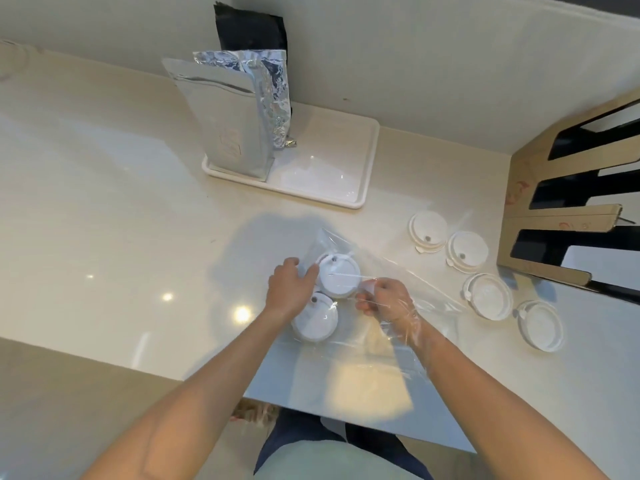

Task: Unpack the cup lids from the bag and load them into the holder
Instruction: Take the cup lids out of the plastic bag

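Head view only. Lids sit in two stacks inside the clear plastic bag (pixel 349 317) near the front edge of the countertop (pixel 104 202), roughly mid-width. I see my left hand (pixel 289 289) part-curled, thumb and fingers pressed against the far lid stack (pixel 338 279) through the film, likely steadying it so the bag can be peeled off. My right hand (pixel 381 301) is inside or under the plastic, fingers pinched shut on a fold of the film just beside that stack, probably pulling the wrap clear; whether it also touches a lid I cannot tell. The near lid stack (pixel 316 322) sits just behind my left wrist, touching the far one, not gripped.

Four loose lids already out lie in a line toward the right edge: lid one (pixel 427 236), lid two (pixel 467 251), both top side up; lid three (pixel 488 296) and lid four (pixel 540 325) flipped rim up. They are parked close to the cardboard holder (pixel 519 188) at the right edge, I judge for easy loading; none in its slots that I can see.

White tray (pixel 332 174) at the back edge carries a silver foil pouch (pixel 228 116), a crumpled foil bag (pixel 270 95) and a black bag (pixel 249 29) against the wall.
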